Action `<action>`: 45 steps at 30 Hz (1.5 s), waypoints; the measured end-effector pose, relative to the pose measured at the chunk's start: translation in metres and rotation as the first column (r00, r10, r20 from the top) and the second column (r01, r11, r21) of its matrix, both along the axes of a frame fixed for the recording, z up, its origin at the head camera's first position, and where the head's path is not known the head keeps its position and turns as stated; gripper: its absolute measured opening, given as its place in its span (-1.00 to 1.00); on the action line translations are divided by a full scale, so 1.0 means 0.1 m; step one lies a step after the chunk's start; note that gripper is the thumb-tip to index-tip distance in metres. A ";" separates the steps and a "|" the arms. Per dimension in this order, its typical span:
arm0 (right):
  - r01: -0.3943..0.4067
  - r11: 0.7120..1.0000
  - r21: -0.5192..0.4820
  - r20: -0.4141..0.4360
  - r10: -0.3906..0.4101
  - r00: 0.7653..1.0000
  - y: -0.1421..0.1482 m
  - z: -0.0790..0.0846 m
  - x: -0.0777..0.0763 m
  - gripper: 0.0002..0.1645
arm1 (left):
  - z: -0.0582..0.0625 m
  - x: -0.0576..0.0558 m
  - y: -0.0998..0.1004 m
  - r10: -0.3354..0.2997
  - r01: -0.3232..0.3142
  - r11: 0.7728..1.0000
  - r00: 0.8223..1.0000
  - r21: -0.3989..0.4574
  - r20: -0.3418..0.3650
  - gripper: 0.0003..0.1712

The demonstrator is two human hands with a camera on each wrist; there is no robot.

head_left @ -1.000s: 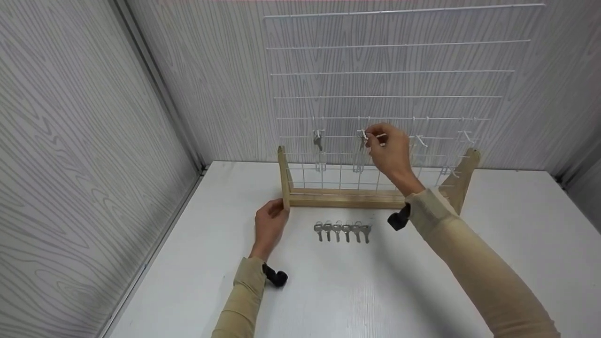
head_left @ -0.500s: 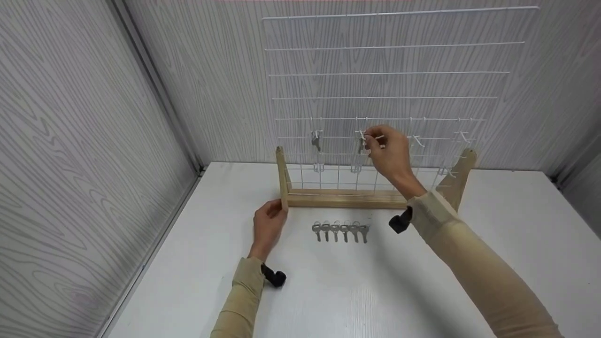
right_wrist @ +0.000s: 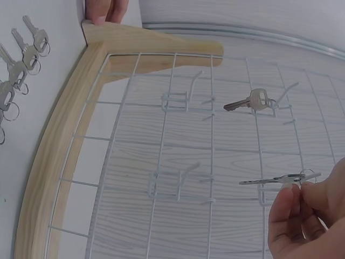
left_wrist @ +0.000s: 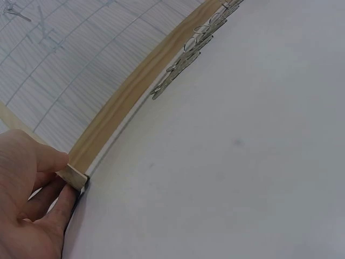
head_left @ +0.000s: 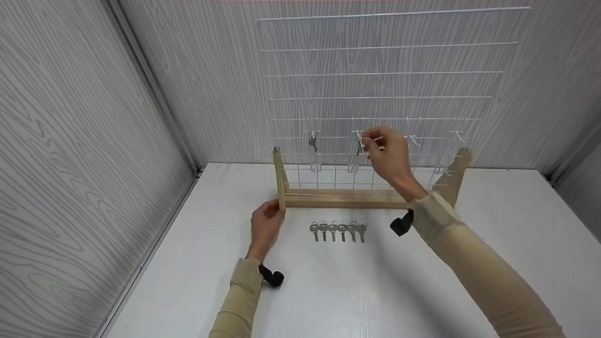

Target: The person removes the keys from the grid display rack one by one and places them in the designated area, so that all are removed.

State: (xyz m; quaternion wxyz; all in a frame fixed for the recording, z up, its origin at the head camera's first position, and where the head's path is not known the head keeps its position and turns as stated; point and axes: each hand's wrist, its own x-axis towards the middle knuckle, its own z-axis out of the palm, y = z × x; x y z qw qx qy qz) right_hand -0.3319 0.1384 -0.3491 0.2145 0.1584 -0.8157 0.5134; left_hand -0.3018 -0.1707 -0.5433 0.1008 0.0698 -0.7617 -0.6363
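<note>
My right hand (head_left: 389,152) pinches the ring of a silver key (right_wrist: 272,180) at the second hook of the upper row on a white wire grid rack. The key sticks out past the fingertips, its ring around or beside the hook's prong; which one, I cannot tell. On the hook to its left hangs another key (head_left: 312,141). My left hand (head_left: 266,225) grips the front end of the rack's left wooden foot (left_wrist: 73,176) between thumb and fingers. Several keys with rings (head_left: 333,230) lie in a row on the table before the rack.
Further white hooks (head_left: 413,140) hang on the grid's right side, and lower hooks (right_wrist: 180,186) show in the right wrist view. A wooden crossbar (head_left: 345,202) joins the two feet. The white table (head_left: 328,291) meets wood-grain panels at the left and back.
The whole head view shifts slightly left. My right hand stays at the second hook with the key, moving only a little. The left hand keeps its grip on the wooden foot.
</note>
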 end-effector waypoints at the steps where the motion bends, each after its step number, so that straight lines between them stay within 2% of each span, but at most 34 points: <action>1: 0.000 1.000 -0.002 -0.005 0.000 1.000 0.00 0.00 0.00 -0.82 | 0.00 0.00 0.00 0.000 0.000 1.000 1.000 0.002 -0.001 -0.65; 11: -0.020 1.000 0.006 -0.044 0.020 0.999 0.04 -0.01 0.04 -0.82 | -0.03 -0.02 -0.01 -0.006 0.006 1.000 0.999 0.005 -0.040 -0.64; 24: -0.043 0.999 0.007 -0.070 0.043 0.997 0.11 -0.04 0.14 -0.87 | 0.02 0.00 0.02 -0.010 0.010 1.000 1.000 0.015 -0.026 -0.64; 35: -0.070 0.996 0.057 -0.040 0.072 0.997 0.16 -0.10 0.19 -0.87 | 0.04 0.00 0.00 -0.011 0.011 1.000 1.000 0.010 -0.018 -0.66; 41: -0.099 0.994 0.040 0.016 0.098 0.995 0.20 -0.15 0.21 -0.86 | 0.06 0.00 -0.01 -0.006 0.006 1.000 0.999 -0.013 -0.032 -0.64; 45: -0.095 0.995 0.033 0.022 0.094 0.995 0.25 -0.19 0.22 -0.87 | 0.06 0.00 -0.01 -0.001 0.001 1.000 1.000 -0.012 -0.023 -0.65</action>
